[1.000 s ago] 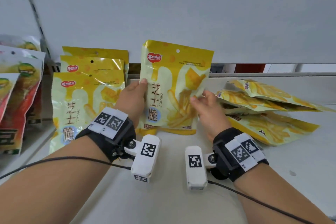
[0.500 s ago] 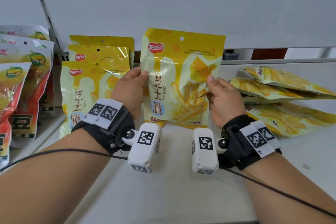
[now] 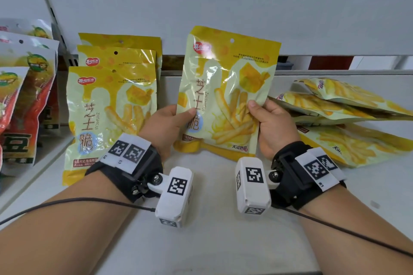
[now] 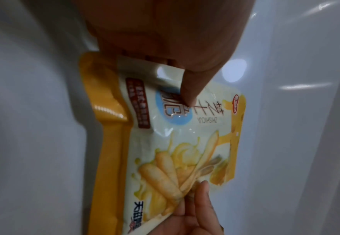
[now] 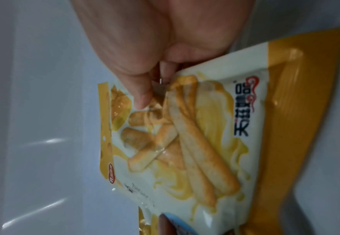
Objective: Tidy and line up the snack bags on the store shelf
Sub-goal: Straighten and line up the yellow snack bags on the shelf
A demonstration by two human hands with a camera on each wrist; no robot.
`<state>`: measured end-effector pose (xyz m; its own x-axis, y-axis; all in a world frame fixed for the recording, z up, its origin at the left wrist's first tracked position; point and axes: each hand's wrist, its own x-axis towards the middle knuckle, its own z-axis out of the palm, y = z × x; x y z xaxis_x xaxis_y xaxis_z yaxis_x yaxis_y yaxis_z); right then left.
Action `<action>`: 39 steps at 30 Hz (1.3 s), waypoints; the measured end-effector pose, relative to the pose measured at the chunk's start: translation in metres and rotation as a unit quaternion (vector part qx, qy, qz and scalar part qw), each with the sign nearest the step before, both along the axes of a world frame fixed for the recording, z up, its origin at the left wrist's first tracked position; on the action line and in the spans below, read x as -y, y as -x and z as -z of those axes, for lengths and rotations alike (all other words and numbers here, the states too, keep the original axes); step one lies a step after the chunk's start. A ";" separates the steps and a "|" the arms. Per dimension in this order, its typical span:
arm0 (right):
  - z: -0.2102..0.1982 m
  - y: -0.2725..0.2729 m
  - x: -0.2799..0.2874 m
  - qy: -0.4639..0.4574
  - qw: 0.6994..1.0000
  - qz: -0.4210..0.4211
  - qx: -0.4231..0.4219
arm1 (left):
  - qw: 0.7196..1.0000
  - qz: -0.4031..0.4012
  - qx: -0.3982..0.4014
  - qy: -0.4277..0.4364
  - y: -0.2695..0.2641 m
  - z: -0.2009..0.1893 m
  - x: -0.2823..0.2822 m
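A yellow and pale-green snack bag (image 3: 225,94) printed with fried sticks stands upright at the middle of the white shelf (image 3: 212,241), its bottom edge on the shelf. My left hand (image 3: 169,123) pinches its left edge, thumb on the front. My right hand (image 3: 270,123) pinches its right edge the same way. The bag (image 4: 177,143) fills the left wrist view, and the bag (image 5: 195,143) also fills the right wrist view. A row of matching bags (image 3: 111,107) stands upright to the left. More matching bags (image 3: 348,118) lie flat in a heap on the right.
Red and green snack bags (image 3: 20,96) stand at the far left beyond a shelf divider. The white back panel (image 3: 223,2) rises behind the bags. Bare shelf surface lies in front of my wrists.
Both hands have kept hold of the bag and drawn it a little nearer and to the right of the standing row. My right hand has slid up along its right edge.
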<state>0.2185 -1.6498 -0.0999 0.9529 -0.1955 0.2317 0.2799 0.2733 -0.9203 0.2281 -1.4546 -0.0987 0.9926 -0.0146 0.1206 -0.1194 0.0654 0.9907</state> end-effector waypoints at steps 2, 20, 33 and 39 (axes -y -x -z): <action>0.003 -0.002 -0.001 -0.003 1.000 -0.017 -0.025 | 1.000 -0.004 0.009 0.003 -0.003 0.002 -0.003; 0.001 0.007 -0.004 -0.040 0.992 -0.088 -0.078 | 0.998 0.045 -0.006 -0.035 -0.003 0.012 -0.014; 0.000 0.011 -0.004 0.067 0.993 -0.057 -0.078 | 0.993 0.041 0.035 -0.106 0.000 0.012 -0.015; 0.000 0.011 -0.001 0.047 0.994 -0.064 -0.073 | 0.985 0.040 0.069 -0.154 0.001 0.009 -0.015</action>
